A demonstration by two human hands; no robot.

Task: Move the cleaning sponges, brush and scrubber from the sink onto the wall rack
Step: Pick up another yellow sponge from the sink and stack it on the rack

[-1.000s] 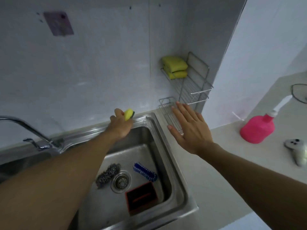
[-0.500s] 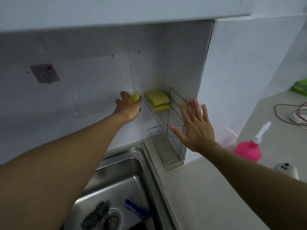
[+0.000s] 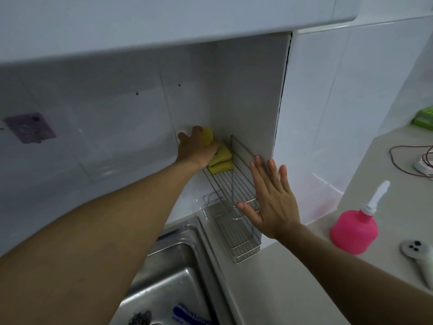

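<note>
My left hand [image 3: 196,148] is shut on a yellow sponge [image 3: 207,136] and holds it over two stacked yellow sponges [image 3: 222,160] at the far end of the wire wall rack's upper shelf [image 3: 234,184]. My right hand [image 3: 269,200] hovers flat, fingers apart, in front of the rack's near end and holds nothing. The rack's lower shelf [image 3: 234,235] is bare. Down in the steel sink [image 3: 173,266] at the bottom edge, a blue brush [image 3: 187,314] and a metal scrubber [image 3: 140,319] lie partly cut off.
A white overhead cabinet [image 3: 164,24] hangs low above the rack. On the counter at right stand a pink pump bottle [image 3: 353,231], a white handheld gadget [image 3: 419,256], a red cable [image 3: 407,160] and a green item [image 3: 424,118]. A purple sticker [image 3: 29,127] marks the wall.
My left hand has carried the yellow sponge up from the sink rim and right to the upper shelf, over the stacked sponges. The view has tilted upward; my right hand stays open by the rack.
</note>
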